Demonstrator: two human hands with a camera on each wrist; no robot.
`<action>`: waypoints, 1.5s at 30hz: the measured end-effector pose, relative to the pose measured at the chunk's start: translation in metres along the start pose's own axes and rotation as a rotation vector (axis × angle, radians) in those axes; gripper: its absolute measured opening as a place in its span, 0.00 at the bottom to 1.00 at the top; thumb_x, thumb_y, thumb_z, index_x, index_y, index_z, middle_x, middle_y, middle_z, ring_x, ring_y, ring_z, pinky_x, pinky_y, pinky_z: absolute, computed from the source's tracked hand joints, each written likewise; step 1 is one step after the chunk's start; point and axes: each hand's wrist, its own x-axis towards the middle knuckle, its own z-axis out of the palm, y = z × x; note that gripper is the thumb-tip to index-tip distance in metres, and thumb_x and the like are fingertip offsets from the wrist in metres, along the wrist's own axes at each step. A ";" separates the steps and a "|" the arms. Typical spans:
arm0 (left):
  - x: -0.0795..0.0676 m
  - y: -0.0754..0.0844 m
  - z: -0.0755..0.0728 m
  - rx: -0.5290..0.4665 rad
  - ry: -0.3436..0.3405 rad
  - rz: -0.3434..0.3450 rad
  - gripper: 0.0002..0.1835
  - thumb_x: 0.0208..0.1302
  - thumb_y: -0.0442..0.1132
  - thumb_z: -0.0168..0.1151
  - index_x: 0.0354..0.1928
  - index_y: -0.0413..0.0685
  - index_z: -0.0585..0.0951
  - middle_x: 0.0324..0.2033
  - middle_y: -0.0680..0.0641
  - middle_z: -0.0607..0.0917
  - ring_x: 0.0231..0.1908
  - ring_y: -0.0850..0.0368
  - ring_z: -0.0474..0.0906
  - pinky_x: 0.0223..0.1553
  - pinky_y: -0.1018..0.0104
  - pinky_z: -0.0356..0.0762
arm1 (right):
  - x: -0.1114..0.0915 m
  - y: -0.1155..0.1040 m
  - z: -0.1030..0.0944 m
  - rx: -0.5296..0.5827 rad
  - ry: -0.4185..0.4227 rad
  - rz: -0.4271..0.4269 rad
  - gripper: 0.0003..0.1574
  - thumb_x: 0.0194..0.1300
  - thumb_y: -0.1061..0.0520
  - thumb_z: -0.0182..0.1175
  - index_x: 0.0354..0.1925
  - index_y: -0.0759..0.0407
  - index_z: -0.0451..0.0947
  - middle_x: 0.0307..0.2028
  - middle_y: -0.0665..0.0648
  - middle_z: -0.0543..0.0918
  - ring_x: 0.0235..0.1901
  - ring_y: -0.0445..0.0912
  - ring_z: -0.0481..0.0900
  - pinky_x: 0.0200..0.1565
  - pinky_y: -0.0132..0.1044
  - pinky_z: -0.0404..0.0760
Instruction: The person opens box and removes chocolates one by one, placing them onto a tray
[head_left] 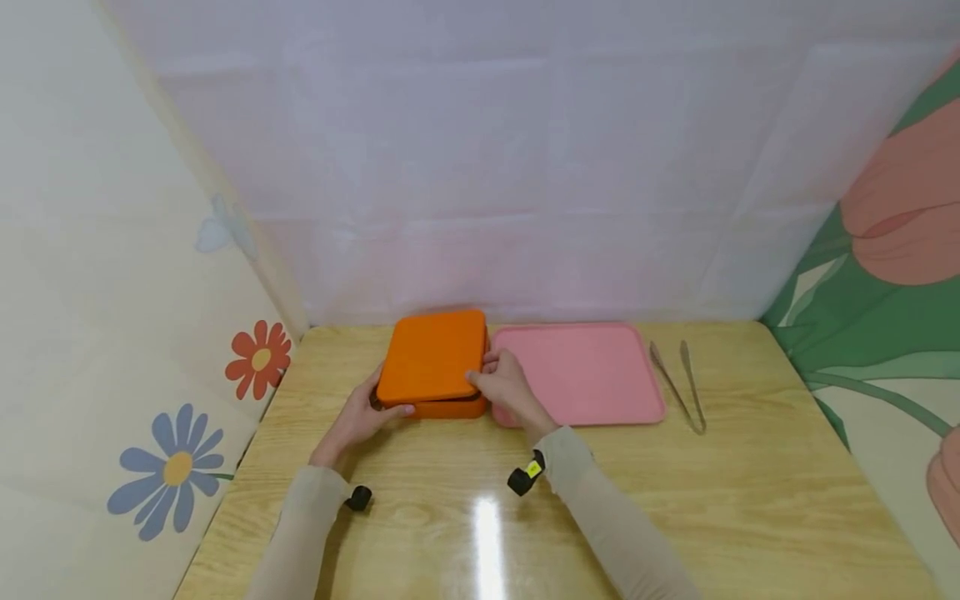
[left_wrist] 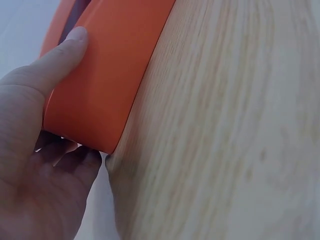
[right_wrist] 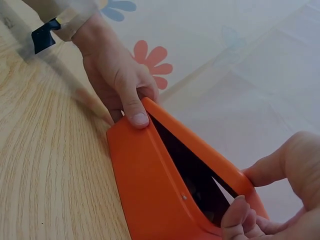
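Closest up: two pale sleeves [head_left: 300, 517], a black wrist camera [head_left: 519, 481] on each, over a wood-grain worktop [head_left: 420, 517]. The left grip [head_left: 358, 423] is curled round the near-left corner of an orange box [head_left: 450, 409]. The right grip [head_left: 508, 382] is pinching the right edge of its lid [head_left: 435, 354], tilted up with a dark gap. Box sits just left of a pink tray [head_left: 592, 375], then metal tongs [head_left: 694, 392], with a whitish sheet [head_left: 525, 167] behind.
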 end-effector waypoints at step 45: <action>-0.003 0.008 -0.007 -0.070 0.049 -0.019 0.49 0.75 0.51 0.69 0.87 0.54 0.51 0.84 0.41 0.59 0.81 0.40 0.60 0.81 0.39 0.55 | -0.002 0.003 0.002 0.020 -0.021 -0.051 0.31 0.73 0.55 0.69 0.66 0.67 0.72 0.51 0.62 0.80 0.40 0.48 0.81 0.44 0.39 0.83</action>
